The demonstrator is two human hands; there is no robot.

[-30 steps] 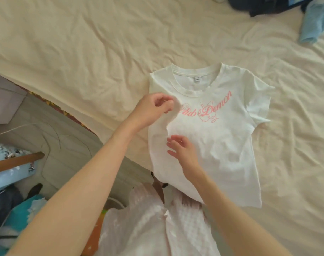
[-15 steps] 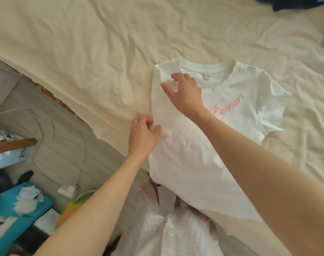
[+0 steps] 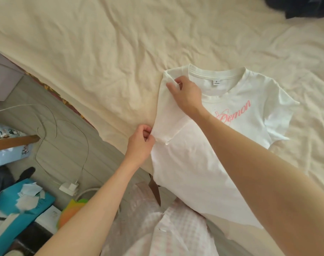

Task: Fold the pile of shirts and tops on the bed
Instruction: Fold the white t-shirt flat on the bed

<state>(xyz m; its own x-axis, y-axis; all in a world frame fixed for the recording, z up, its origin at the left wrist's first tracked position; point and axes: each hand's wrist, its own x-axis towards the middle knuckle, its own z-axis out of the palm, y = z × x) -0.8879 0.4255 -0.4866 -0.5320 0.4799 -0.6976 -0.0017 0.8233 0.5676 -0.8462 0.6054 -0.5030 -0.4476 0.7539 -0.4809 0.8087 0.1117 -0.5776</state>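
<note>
A white T-shirt (image 3: 240, 100) with pink lettering lies face up on the cream bed sheet (image 3: 102, 52), its hem hanging over the near edge. Its left side and sleeve are folded in over the chest, covering part of the print. My right hand (image 3: 185, 95) pinches the folded fabric near the left shoulder, just beside the collar. My left hand (image 3: 141, 143) pinches the folded left edge lower down, at the armpit seam. The right sleeve lies spread flat.
A dark garment (image 3: 301, 8) lies at the bed's far right corner. Left of the bed is the floor (image 3: 55, 126) with a white charger (image 3: 68, 186) and cable, a teal box (image 3: 22, 202) and a wooden bar (image 3: 13, 143). My pink checked clothing (image 3: 166, 231) fills the bottom centre.
My right hand moved up from the shirt's middle to the left shoulder. My left hand dropped from the chest print to the folded left edge. The left side now lies folded inward.
</note>
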